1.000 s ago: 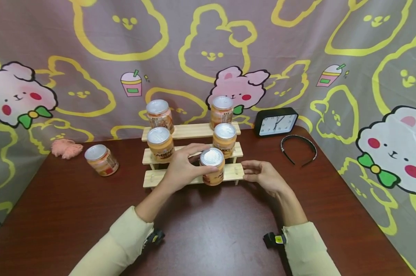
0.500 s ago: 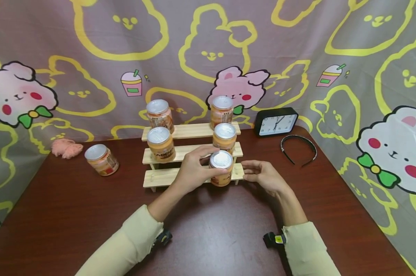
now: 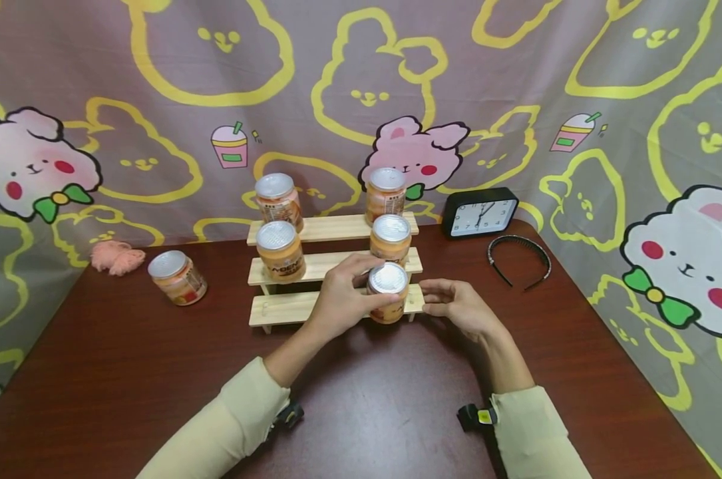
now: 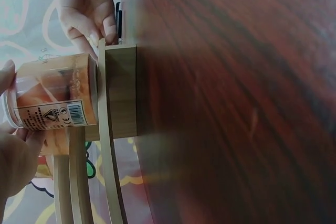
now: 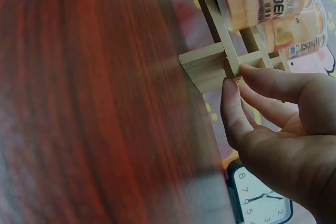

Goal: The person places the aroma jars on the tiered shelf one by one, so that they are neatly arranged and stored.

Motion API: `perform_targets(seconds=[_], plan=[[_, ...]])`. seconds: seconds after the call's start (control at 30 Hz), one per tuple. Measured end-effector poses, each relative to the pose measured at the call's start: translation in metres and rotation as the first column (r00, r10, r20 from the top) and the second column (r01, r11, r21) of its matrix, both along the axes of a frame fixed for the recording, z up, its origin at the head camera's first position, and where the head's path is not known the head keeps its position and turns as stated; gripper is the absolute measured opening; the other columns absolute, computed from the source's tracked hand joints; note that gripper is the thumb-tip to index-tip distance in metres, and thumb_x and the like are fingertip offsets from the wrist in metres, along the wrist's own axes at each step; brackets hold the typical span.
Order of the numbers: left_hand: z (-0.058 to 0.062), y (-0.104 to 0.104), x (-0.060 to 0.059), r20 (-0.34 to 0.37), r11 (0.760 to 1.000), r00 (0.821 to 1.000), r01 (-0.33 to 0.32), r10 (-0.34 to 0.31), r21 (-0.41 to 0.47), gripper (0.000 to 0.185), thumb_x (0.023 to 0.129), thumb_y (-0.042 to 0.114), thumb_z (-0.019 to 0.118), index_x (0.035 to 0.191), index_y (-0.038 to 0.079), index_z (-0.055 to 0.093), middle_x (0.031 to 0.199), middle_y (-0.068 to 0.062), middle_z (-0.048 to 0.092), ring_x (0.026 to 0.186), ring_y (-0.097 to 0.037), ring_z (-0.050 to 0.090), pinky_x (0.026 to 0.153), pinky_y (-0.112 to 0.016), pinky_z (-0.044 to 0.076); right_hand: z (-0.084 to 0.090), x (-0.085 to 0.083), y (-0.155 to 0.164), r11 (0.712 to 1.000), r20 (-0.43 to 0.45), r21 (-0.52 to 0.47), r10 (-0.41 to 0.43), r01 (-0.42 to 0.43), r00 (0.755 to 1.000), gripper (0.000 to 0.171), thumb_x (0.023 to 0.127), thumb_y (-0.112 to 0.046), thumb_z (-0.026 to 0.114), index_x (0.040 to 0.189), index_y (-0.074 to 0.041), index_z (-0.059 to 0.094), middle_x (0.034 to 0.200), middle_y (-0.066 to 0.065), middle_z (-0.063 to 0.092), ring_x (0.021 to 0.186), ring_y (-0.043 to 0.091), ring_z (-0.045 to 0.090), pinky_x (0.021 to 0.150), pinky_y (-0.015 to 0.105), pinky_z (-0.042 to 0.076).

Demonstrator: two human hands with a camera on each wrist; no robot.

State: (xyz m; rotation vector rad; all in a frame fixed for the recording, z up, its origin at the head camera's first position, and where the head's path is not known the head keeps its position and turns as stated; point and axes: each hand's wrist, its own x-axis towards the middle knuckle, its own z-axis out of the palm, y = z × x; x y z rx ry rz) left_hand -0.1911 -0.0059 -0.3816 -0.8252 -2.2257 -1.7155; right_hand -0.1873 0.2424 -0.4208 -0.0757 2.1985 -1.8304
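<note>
My left hand (image 3: 344, 293) grips an orange-labelled can (image 3: 388, 291) with a silver lid, thumb in front and fingers behind. The can stands upright at the right part of the lowest step of a three-step wooden rack (image 3: 289, 308); in the left wrist view the can's base (image 4: 93, 82) is against the board. My right hand (image 3: 461, 307) pinches the right end of that step between thumb and fingers, as the right wrist view shows at the board's end (image 5: 231, 65). Similar cans stand on the middle step, left (image 3: 281, 253) and right (image 3: 390, 239), and on the top step, left (image 3: 279, 203) and right (image 3: 386, 196).
Another can (image 3: 178, 278) stands on the dark wooden table (image 3: 127, 372) to the left, near a pink fluffy item (image 3: 117, 257). A black-framed clock (image 3: 480, 213) and a headband (image 3: 518, 249) lie to the right. A patterned curtain (image 3: 313, 66) hangs behind the rack.
My left hand has moved the can to the right along the lowest step, mostly in the first half second. My right hand has stayed at the rack's end.
</note>
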Motion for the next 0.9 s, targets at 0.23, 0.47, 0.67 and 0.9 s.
perform_targets(seconds=[0.23,0.47,0.67,0.9], plan=[[-0.003,0.007,0.001,-0.033,1.0,0.999,-0.011,0.011,0.001,0.055,0.068,0.008,0.095,0.117,-0.003,0.072,0.113,-0.011,0.065,0.105,-0.021,0.064,0.089,-0.028,0.056,0.0,0.0,0.0,1.0,-0.002,-0.005,0.006,-0.006,1.0,0.05,0.093,0.01,0.063,0.14,0.014,0.047,0.131,0.029,0.057,0.114,0.027,0.059,0.083,0.024,0.054],[-0.003,0.013,0.002,-0.035,1.0,0.999,-0.031,0.031,0.002,0.056,0.068,0.01,0.096,0.117,-0.002,0.072,0.113,-0.011,0.064,0.104,-0.02,0.064,0.088,-0.028,0.056,0.0,0.0,0.0,1.0,-0.013,-0.006,0.007,-0.007,1.0,0.051,0.092,0.01,0.064,0.14,0.015,0.047,0.131,0.03,0.057,0.113,0.027,0.059,0.083,0.023,0.054],[-0.002,0.015,0.003,-0.046,0.998,0.997,-0.062,0.061,-0.022,0.056,0.068,0.013,0.096,0.117,0.001,0.071,0.113,-0.01,0.063,0.104,-0.02,0.063,0.087,-0.029,0.056,0.0,0.0,0.0,1.0,-0.013,-0.009,0.009,-0.009,1.0,0.051,0.092,0.01,0.064,0.14,0.015,0.047,0.132,0.031,0.056,0.115,0.029,0.058,0.083,0.023,0.054],[-0.002,0.016,0.004,-0.047,0.996,0.996,-0.079,0.076,-0.05,0.058,0.067,0.015,0.097,0.116,0.001,0.071,0.113,-0.01,0.063,0.105,-0.02,0.062,0.088,-0.03,0.056,-0.001,0.0,0.0,1.0,-0.014,-0.013,0.003,-0.004,1.0,0.052,0.092,0.011,0.064,0.14,0.016,0.047,0.133,0.031,0.055,0.113,0.027,0.058,0.083,0.023,0.054]])
